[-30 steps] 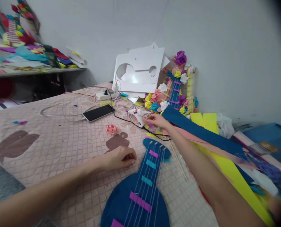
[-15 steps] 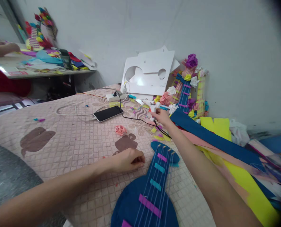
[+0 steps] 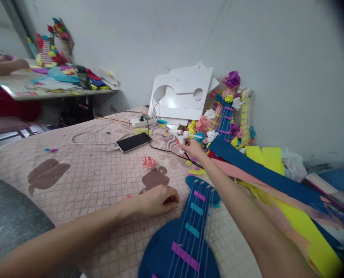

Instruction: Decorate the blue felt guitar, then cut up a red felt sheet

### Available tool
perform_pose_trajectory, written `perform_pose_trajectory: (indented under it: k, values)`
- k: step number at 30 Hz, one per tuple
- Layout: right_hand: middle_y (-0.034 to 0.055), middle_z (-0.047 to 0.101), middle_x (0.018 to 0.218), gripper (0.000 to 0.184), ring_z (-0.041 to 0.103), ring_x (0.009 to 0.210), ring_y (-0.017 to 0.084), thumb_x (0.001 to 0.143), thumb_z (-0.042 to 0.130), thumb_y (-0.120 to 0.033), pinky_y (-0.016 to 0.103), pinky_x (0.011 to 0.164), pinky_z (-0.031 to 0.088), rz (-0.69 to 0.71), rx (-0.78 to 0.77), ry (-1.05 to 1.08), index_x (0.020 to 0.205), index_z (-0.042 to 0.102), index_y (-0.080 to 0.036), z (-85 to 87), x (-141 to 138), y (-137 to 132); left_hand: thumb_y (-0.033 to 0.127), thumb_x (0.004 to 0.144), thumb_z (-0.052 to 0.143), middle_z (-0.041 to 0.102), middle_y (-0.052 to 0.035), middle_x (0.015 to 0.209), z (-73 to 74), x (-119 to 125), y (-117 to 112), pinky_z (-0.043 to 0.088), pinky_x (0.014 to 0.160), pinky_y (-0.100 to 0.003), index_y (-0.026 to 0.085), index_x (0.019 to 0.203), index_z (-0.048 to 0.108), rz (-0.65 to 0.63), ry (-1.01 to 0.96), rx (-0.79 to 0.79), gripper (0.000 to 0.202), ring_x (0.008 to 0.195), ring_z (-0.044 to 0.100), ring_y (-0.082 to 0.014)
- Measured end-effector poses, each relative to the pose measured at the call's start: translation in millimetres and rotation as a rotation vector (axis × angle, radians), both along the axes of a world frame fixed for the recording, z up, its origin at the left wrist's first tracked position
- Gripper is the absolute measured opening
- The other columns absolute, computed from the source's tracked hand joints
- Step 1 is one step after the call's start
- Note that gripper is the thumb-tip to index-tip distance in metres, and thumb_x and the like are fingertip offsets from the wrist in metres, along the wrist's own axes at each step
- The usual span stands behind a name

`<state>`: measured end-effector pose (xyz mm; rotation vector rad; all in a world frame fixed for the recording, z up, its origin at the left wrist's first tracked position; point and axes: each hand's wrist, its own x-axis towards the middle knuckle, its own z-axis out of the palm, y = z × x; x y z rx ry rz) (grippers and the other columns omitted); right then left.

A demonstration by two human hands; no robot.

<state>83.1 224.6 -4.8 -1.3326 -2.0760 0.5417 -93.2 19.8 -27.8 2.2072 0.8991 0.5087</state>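
Observation:
My right hand [image 3: 193,148] reaches forward with its fingers wrapped around a white glue gun [image 3: 182,137] with an orange trigger, near the back of the table. A pale stick shows at the gun's rear. My left hand [image 3: 159,200] rests on the tablecloth with its fingers curled in, and nothing shows in them. Just right of it is the neck of a blue toy guitar [image 3: 157,247], with pale strings and purple and light-blue strips across it. The guitar's lower end is cut off by the frame. A crumpled pink paper flower [image 3: 149,162] lies beyond my left hand.
A phone [image 3: 134,142] on a white cable lies near a power strip [image 3: 143,122]. White cut-out boards [image 3: 180,96] and flower-decorated guitars [image 3: 226,116] lean on the wall. Coloured paper sheets [image 3: 264,158] cover the right side. Another person's arm [image 3: 7,66] rests at the far left table.
My right hand and the glue gun have shifted slightly left and down, and the gun has turned more sideways. My left hand stays by the guitar neck.

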Motion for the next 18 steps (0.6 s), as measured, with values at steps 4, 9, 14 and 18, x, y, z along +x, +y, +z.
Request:
perform_pose_trajectory:
  k: [4,9,14,18]
  values:
    - [0.0056,0.066,0.067,0.014,0.056,0.061,0.016,0.071,0.064,-0.027,0.025,0.059,0.041,0.035,-0.004,-0.089,0.065,0.06,-0.015,-13.0,-13.7,-3.6,0.014,0.081,0.052,0.07,-0.0045,0.087,1.7,0.2,-1.2,0.045,0.064,-0.021,0.014,0.091,0.065,0.027,-0.002,-0.025,0.017,0.073,0.063,-0.0132]
    - [0.0078,0.068,0.077,0.017,0.06,0.066,0.017,0.072,0.066,-0.03,0.026,0.06,0.045,0.069,-0.011,-0.12,0.077,0.062,-0.014,-20.7,-14.8,-7.2,0.013,0.08,0.054,0.07,-0.0045,0.089,1.7,-0.8,-1.2,0.046,0.067,-0.022,0.015,0.092,0.065,0.013,-0.017,-0.029,0.016,0.076,0.064,-0.0141]
    - [0.0042,0.069,0.076,0.026,0.059,0.055,0.013,0.084,0.053,-0.037,0.024,0.05,0.046,0.059,-0.039,-0.141,0.097,0.062,-0.015,-5.6,12.2,0.7,0.016,0.081,0.053,0.07,-0.0052,0.089,0.1,-1.4,-0.5,0.046,0.066,-0.022,0.015,0.092,0.065,0.005,-0.025,-0.023,0.016,0.075,0.063,-0.0139]
    - [0.003,0.068,0.074,0.022,0.061,0.057,0.013,0.088,0.05,-0.033,0.022,0.05,0.046,-0.015,-0.031,-0.241,0.093,0.062,-0.015,16.0,56.9,8.4,0.018,0.082,0.052,0.07,-0.005,0.087,-0.6,-0.3,0.8,0.045,0.066,-0.022,0.015,0.091,0.064,0.024,-0.011,-0.037,0.016,0.074,0.062,-0.0138]
